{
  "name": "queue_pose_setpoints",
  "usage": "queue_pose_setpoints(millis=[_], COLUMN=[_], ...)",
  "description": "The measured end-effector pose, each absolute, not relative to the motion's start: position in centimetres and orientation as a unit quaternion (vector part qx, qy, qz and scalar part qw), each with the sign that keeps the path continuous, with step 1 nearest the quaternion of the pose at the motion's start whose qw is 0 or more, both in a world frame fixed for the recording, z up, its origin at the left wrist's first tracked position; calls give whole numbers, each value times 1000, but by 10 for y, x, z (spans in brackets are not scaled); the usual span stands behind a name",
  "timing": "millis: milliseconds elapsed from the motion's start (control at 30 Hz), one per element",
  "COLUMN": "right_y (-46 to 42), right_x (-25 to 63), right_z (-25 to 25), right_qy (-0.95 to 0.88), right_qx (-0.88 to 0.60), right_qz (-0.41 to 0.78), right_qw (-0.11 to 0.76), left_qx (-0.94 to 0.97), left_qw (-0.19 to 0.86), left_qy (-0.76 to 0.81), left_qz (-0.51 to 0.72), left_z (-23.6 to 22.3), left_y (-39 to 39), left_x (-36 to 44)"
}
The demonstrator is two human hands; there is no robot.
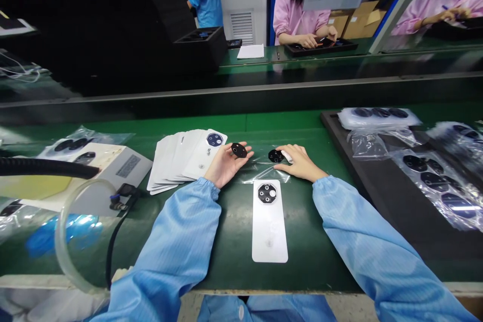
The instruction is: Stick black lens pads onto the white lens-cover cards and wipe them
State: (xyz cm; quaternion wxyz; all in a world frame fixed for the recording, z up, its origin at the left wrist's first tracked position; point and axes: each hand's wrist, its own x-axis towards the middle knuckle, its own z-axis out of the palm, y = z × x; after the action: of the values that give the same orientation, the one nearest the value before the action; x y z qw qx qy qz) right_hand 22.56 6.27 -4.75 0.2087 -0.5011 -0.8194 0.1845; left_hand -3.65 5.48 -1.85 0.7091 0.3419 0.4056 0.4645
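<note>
In my left hand [226,165], palm up with curled fingers, is a round black camera lens cover [239,150]. A second black lens cover [275,155] is by a clear plastic bag [260,168]. My right hand [300,162] has its thumb and a white-tipped finger at that cover's right edge, pinching it. Below, between my forearms, a white phone back panel [269,231] lies flat, with a black octagonal camera plate near its top. To the left of my left hand, a fanned stack of white panels [177,158] rests on the green table.
At left stand a white box [128,171], a black hose [45,167] and a clear looped tube [62,231]. On the right, a black foam tray [381,196] holds bagged lens covers [433,178]. Beyond the ledge, a co-worker in pink [300,20] handles parts over a tray.
</note>
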Motion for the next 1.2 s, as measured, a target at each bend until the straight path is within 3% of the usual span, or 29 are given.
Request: queue_pose_setpoints(millis=[300,600,933,1100,1200], right_y=[62,64,86,81,60], right_x=[224,226,238,250,251], right_z=[-46,-48,-72,-68,-67], right_qy=[-816,-821,-811,-758,-782], right_qx=[-506,-501,-500,-526,-512], right_qz=[186,176,177,220,181], right_qw=[208,211,246,317,307], left_qx=[357,340,344,365,395], left_qw=[696,746,705,688,664], left_qy=[395,305,327,346,376], left_qz=[482,484,527,524,512], left_z=[-21,-19,-26,-29,-33], left_y=[53,45,43,36,33], left_x=[-36,-43,-38,-31,-26])
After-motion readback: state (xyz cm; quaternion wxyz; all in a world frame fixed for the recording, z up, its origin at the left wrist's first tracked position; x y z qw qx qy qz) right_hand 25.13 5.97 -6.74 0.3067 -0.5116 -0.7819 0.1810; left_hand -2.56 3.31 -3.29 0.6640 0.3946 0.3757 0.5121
